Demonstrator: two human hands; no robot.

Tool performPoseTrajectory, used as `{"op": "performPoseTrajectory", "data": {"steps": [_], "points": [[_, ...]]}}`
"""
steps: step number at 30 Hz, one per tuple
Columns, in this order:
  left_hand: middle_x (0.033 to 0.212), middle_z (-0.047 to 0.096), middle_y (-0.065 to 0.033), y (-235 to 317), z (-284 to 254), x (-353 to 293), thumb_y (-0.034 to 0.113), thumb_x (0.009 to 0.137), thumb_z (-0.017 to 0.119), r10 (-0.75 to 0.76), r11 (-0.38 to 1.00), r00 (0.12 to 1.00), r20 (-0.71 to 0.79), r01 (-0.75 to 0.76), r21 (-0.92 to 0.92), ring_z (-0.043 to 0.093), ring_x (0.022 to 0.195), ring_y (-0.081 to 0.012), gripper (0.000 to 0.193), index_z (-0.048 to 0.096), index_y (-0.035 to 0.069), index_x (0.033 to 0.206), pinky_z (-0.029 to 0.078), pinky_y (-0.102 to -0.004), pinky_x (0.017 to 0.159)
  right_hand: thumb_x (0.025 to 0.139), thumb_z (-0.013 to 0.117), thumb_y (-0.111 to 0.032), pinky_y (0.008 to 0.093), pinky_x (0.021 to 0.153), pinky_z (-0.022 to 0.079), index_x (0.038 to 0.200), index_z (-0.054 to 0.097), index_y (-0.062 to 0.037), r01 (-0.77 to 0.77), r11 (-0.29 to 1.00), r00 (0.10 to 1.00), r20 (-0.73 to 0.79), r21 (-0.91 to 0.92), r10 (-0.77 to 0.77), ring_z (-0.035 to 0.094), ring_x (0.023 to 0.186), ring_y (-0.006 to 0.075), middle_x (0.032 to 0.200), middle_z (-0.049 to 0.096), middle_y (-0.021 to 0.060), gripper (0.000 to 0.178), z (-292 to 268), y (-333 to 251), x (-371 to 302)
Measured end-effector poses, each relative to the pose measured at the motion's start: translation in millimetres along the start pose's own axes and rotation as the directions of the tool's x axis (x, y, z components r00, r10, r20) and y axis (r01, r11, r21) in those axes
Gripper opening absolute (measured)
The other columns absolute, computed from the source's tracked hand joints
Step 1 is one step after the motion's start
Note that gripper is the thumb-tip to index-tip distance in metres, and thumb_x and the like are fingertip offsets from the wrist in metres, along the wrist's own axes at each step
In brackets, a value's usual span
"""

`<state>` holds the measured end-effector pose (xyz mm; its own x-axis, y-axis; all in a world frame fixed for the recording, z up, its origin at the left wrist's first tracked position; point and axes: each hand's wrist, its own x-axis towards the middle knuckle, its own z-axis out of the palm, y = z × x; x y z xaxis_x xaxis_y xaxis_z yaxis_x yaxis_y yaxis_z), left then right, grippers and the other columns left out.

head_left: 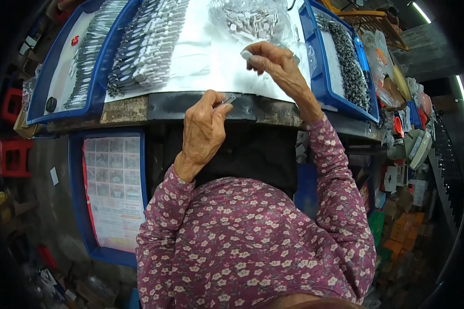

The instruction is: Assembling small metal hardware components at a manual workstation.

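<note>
My left hand (203, 126) is closed at the table's front edge, pinching a small metal piece (229, 99) between thumb and forefinger. Its exact kind is too small to make out. Up and to the right, my right hand (276, 64) is raised over the white work surface, holding a small pale, rounded piece (246, 54) at its fingertips. Just beyond it lies a clear plastic bag (252, 23) full of small white and pinkish parts. Left of my hands, long rows of thin pieces with dark oval ends and white tips (144, 46) lie side by side.
A blue tray (95, 77) at the left holds rows of slim metal pieces, a red bit and a black round thing. Another blue tray (335, 95) at the right holds many small dark metal parts. A blue-framed tray (77, 195) stands below left, near red stools (15, 157).
</note>
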<state>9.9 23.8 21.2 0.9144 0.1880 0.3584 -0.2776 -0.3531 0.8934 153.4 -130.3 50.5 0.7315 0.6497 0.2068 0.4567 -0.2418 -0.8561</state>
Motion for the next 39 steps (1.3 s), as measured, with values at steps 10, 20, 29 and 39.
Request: {"op": "performPoseTrajectory", "data": {"steps": [10, 20, 29, 39], "points": [[0.063, 0.054, -0.0168, -1.9, 2.4, -2.7, 0.002, 0.078, 0.053, 0.013, 0.997, 0.999, 0.033, -0.015, 0.074, 0.056, 0.055, -0.0296, 0.007, 0.051, -0.003, 0.082, 0.042, -0.0353, 0.051, 0.084, 0.058, -0.021, 0.0168, 0.050, 0.038, 0.093, 0.062, -0.0006, -0.138, 0.959, 0.989, 0.075, 0.249, 0.123, 0.049, 0.057, 0.0051, 0.065, 0.055, 0.0000, 0.022, 27.0, -14.8, -52.6], [0.067, 0.056, -0.0166, -3.4, 4.2, -6.1, 0.003, 0.078, 0.054, 0.021, 0.993, 0.995, 0.102, -0.032, 0.113, 0.057, 0.058, -0.0311, 0.006, 0.051, -0.001, 0.081, 0.043, -0.0356, 0.052, 0.086, 0.056, -0.019, 0.0167, 0.050, 0.038, 0.096, 0.062, 0.0006, -0.165, 0.943, 0.985, 0.090, 0.290, 0.145, 0.047, 0.056, 0.0048, 0.065, 0.053, -0.0003, 0.023, 26.3, -8.5, -62.4], [0.070, 0.056, -0.0162, -4.2, 1.5, -11.8, 0.004, 0.078, 0.056, 0.079, 0.976, 0.989, 0.122, -0.101, 0.191, 0.057, 0.061, -0.0324, 0.008, 0.051, 0.000, 0.082, 0.044, -0.0369, 0.053, 0.087, 0.055, -0.018, 0.0163, 0.049, 0.037, 0.098, 0.061, 0.0011, -0.210, 0.887, 0.977, 0.118, 0.410, 0.177, 0.047, 0.057, 0.0046, 0.066, 0.053, 0.0003, 0.023, 32.6, -7.6, -68.9], [0.069, 0.055, -0.0152, -10.3, -5.2, -27.6, 0.004, 0.077, 0.056, 0.087, 0.978, 0.979, 0.183, -0.119, 0.172, 0.057, 0.061, -0.0329, 0.009, 0.049, 0.001, 0.083, 0.044, -0.0378, 0.053, 0.087, 0.055, -0.017, 0.0179, 0.049, 0.039, 0.097, 0.061, 0.0010, -0.176, 0.967, 0.980, 0.125, 0.185, 0.154, 0.050, 0.056, 0.0054, 0.065, 0.054, 0.0003, 0.021, 50.3, -22.4, -85.7]]}}
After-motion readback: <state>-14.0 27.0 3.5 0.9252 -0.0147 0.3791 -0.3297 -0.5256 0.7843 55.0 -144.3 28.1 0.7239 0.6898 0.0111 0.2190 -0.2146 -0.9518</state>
